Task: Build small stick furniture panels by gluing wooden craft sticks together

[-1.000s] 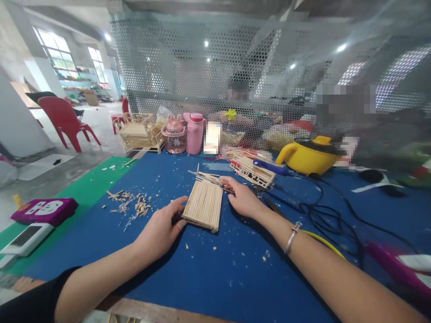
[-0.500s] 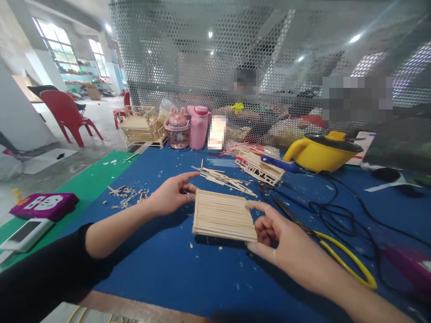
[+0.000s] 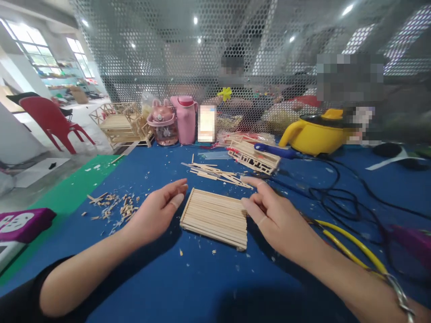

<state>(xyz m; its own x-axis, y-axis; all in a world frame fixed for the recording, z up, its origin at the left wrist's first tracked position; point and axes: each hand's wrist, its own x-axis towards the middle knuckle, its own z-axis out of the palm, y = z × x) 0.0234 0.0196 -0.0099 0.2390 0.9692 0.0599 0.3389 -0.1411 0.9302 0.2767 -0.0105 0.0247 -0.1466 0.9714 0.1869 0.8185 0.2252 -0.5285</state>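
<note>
A small panel of pale wooden sticks (image 3: pixel 214 217) laid side by side rests flat on the blue table surface. Just off its left edge, my left hand (image 3: pixel 160 207) is open, fingers stretched forward and nothing in them. At the opposite side my right hand (image 3: pixel 274 214) is open too, index finger and thumb apart; its thumb is close to the panel's upper right corner, and whether it touches cannot be made out. Beyond the panel lie loose sticks (image 3: pixel 218 174) in a small heap. Broken stick bits (image 3: pixel 126 208) are scattered left of my left hand.
Yellow-handled scissors (image 3: pixel 350 242) lie by my right forearm, near black cables (image 3: pixel 336 202). Behind stand a stick-built frame (image 3: pixel 256 157), a blue-handled tool (image 3: pixel 274 150), a yellow pot (image 3: pixel 314 137), a pink bottle (image 3: pixel 186 121), a jar (image 3: pixel 164 130) and a stick-made model (image 3: pixel 123 123).
Both hands have let go of the stick panel, which now lies flat on the table. My left hand has drawn back from its edge. The camera view has shifted slightly.
</note>
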